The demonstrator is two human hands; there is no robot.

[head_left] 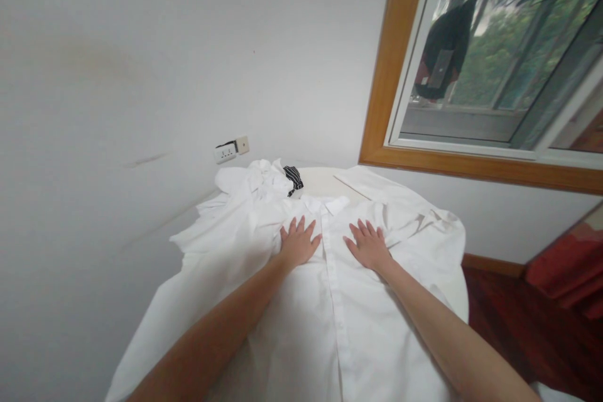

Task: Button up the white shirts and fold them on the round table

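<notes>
A white button-front shirt [301, 308] lies spread face up over a round white table [320, 182], its collar at the far end and its front placket running down the middle. My left hand [298, 244] rests flat on the upper chest, left of the placket, with fingers spread. On the other side of the placket, my right hand [370, 246] also presses flat on the cloth, fingers apart. The right sleeve stretches toward the table's far right edge. Neither hand holds anything.
Beyond the collar on the left sit bunched white cloth [257, 179] and a black-and-white striped cloth [294, 179]. A wall socket [226, 152] is behind them. A wood-framed window [377, 119] stands at the right, above dark red flooring [509, 320] and a red cloth [570, 270].
</notes>
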